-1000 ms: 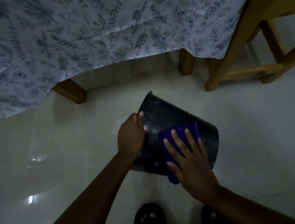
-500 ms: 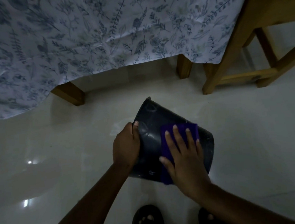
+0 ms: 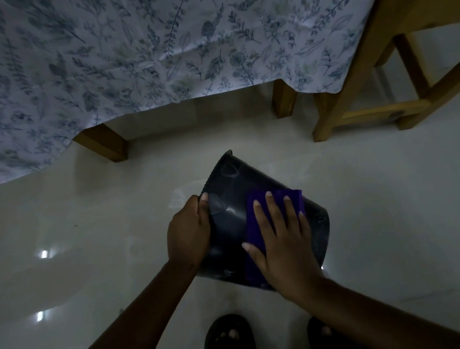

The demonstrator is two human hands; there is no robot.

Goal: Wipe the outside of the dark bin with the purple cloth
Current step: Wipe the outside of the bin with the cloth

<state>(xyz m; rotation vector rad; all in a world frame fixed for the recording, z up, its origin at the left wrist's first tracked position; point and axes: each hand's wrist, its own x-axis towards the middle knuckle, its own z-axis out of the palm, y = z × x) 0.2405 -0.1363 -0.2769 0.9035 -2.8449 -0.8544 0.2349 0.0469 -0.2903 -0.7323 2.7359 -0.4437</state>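
Bin [image 3: 229, 229]: dark, glossy plastic, tilted on its side above the floor, one end up and away from the person near the table, the other low and close to the feet. Faint smears and highlights show on the curved outer wall. Whether it touches the floor cannot be told.

Cloth [image 3: 256, 213]: purple, folded flat, lying against the bin's outer wall on its right half, running from the upper edge down toward the near rim.

Floor [image 3: 78, 255]: pale, polished, with small bright reflections at left. Lighting is dim. A table stands beyond the bin, covered by a white tablecloth [image 3: 131, 58] with blue leaf print that hangs low; a wooden table leg [image 3: 102, 143] shows beneath it. A wooden chair [image 3: 375, 80] stands at upper right. Two dark sandals [image 3: 229, 339] appear at the bottom edge.

Left hand [image 3: 188, 230]: curled around the bin's left edge, thumb on the outer wall, fingers hidden behind; it grips the bin.

Right hand [image 3: 283, 241]: flat, fingers spread and extended, palm pressing the cloth against the bin; not closed around anything.
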